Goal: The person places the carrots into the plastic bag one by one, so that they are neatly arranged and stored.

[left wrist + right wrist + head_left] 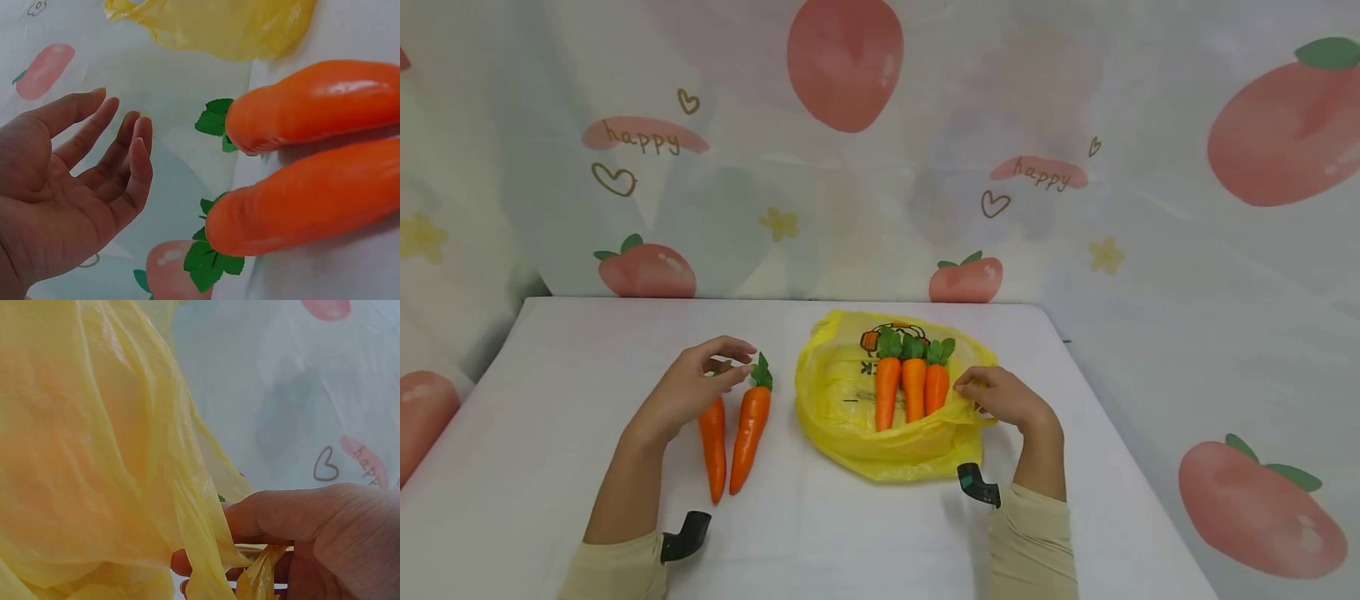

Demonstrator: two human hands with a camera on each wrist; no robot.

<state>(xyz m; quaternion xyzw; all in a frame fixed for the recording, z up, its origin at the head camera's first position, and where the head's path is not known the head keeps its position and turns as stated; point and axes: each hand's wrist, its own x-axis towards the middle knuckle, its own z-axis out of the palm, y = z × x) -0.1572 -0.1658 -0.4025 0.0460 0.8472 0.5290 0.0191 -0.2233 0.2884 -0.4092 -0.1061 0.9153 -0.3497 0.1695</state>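
Two orange carrots with green leafy tops lie side by side on the table: a right one [751,433] and a left one [713,450]. Over their leafy ends hovers my left hand [703,379], its fingers loosely bent; the left wrist view shows nothing in its grasp and a gap between it and the carrots. A yellow plastic bag [835,408] lies mouth open at the centre right. Three carrots [913,387] rest inside it, leaves pointing away from me. My right hand [1007,396] pinches the bag's right edge between thumb and fingers, as the right wrist view shows.
A white cloth covers the table [850,542]. Behind it hangs a curtain [865,208] printed with fruit, hearts and lettering. Black wrist camera mounts [687,536] sit at both sleeve cuffs.
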